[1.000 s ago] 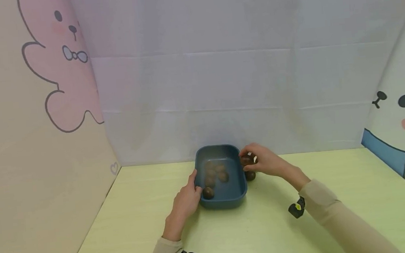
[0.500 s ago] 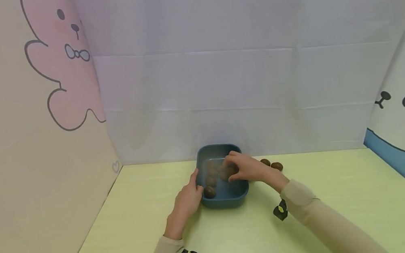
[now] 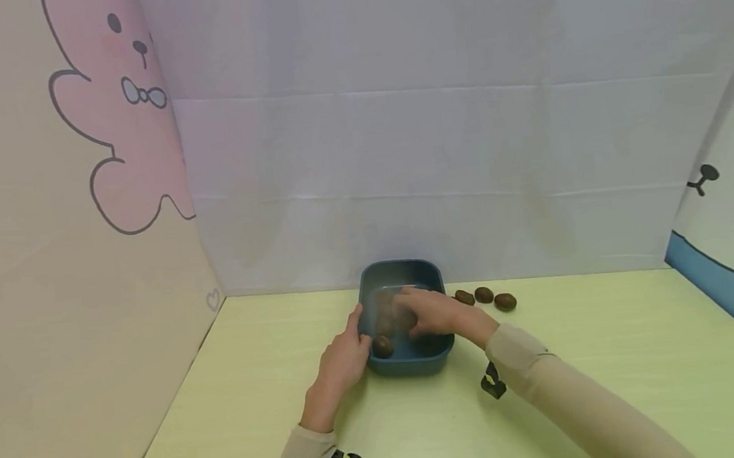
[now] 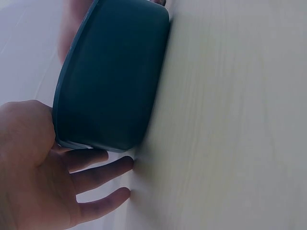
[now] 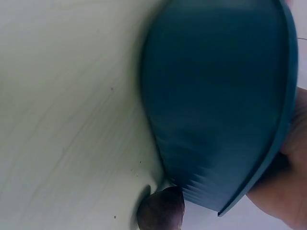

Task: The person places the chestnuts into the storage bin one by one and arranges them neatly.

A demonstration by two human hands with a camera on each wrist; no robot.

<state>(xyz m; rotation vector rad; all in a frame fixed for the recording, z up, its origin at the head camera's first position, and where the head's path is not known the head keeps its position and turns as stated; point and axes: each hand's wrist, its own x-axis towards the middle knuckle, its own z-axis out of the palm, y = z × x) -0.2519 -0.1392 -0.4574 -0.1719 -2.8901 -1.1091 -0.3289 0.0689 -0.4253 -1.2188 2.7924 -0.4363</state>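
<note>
Blue container (image 3: 413,367); pale backdrop (image 3: 372,147) close behind

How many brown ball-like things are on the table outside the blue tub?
3: a near ball just right of the tub, a middle ball, and a far-right ball. The right hand and sleeve may hide more.

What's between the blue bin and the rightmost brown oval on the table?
The head view shows two more brown ovals on the table between the blue bin and the rightmost brown oval; the right hand hides part of that stretch.
</note>
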